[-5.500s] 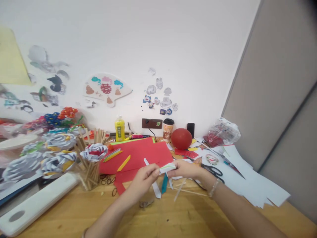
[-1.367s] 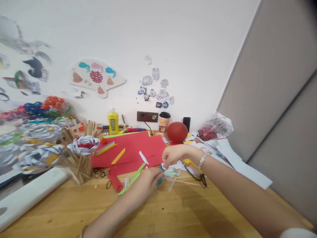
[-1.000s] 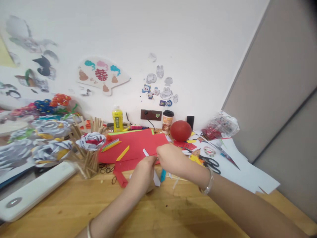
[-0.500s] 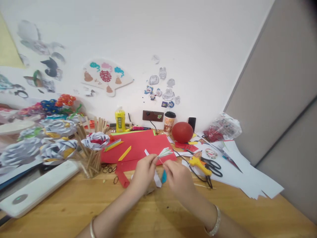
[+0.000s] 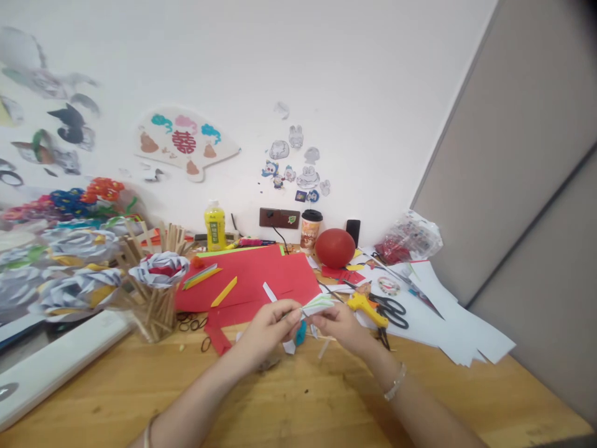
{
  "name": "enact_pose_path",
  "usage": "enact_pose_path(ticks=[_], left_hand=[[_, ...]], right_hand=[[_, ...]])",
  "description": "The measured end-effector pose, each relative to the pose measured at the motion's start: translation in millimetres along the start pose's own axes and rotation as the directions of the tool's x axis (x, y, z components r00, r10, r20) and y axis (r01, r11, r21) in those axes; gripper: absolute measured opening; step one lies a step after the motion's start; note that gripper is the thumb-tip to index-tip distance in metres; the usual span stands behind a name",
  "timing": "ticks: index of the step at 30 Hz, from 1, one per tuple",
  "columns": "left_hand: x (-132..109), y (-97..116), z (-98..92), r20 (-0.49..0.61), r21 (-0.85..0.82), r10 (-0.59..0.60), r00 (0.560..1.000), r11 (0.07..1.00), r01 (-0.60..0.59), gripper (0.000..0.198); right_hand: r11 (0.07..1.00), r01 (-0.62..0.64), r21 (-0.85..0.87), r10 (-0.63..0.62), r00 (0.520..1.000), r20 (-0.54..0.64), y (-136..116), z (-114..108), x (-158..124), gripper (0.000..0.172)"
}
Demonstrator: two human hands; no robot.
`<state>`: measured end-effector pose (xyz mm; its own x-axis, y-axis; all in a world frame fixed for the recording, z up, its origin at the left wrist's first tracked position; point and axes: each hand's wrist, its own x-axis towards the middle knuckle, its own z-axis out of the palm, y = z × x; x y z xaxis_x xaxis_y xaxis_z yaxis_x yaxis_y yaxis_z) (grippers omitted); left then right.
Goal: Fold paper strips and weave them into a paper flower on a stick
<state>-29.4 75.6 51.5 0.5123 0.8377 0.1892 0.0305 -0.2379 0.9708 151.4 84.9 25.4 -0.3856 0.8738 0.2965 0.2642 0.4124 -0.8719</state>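
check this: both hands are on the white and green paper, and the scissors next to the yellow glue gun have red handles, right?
Wrong colour: in the head view, the scissors next to the yellow glue gun are black-handled. The left hand and right hand are on the white and green paper.

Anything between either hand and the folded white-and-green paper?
Nothing visible. The left hand pinches the narrow end of the folded white-and-green paper, and the right hand has its fingers right at it. The yellow glue gun lies off to the right, not between.
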Motion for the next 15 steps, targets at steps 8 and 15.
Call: enact_pose_path(ticks=[8, 15], left_hand=[[-8, 1, 17.3, 0.062, 0.623, 0.087, 0.994, 0.775, -0.106, 0.024], [-2, -12, 21.3, -0.093, 0.772, 0.017, 0.996, 0.633, 0.062, 0.018]], right_hand=[[0.910, 0.151, -0.387, 0.105, 0.817, 0.567, -17, -43, 40, 0.016], [0.275, 0.507, -0.817, 0.166, 0.812, 0.560, -69, -9, 59, 0.010]])
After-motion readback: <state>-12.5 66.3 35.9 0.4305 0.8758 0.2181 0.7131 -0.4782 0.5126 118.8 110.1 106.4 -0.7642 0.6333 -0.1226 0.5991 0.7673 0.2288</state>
